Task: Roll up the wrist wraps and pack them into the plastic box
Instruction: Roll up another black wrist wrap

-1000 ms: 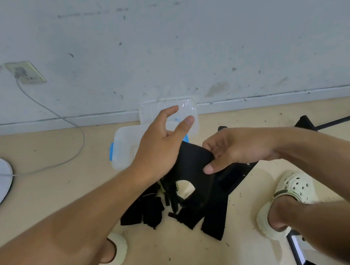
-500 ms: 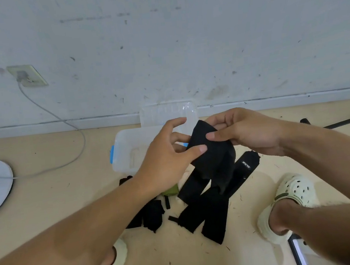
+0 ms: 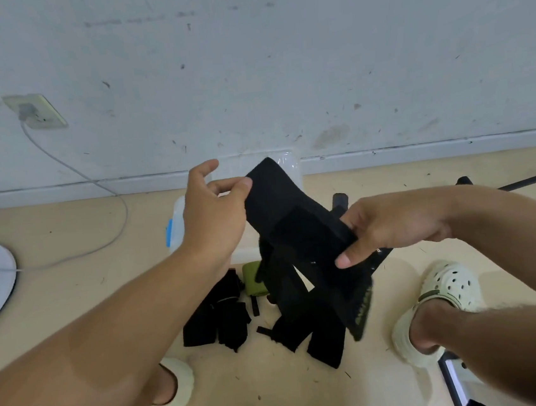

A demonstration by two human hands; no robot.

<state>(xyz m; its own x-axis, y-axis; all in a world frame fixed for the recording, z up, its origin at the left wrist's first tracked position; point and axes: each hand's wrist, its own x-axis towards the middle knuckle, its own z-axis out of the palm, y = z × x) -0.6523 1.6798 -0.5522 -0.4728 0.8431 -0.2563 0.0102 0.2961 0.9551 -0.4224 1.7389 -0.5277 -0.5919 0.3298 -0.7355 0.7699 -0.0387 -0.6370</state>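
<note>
Above the plastic box (image 3: 176, 222), left hand (image 3: 212, 222) and right hand (image 3: 391, 226) pinched opposite ends of a limp, light black wrist wrap (image 3: 299, 229).

Wall socket (image 3: 35, 111), white cable (image 3: 93, 191)

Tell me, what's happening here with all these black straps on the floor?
A person holds a black wrist wrap stretched in the air between both hands: the left hand pinches its upper end, the right hand grips the lower part. It isn't rolled yet. More black wraps lie on the floor, with the plastic box just behind, mostly hidden.
</note>
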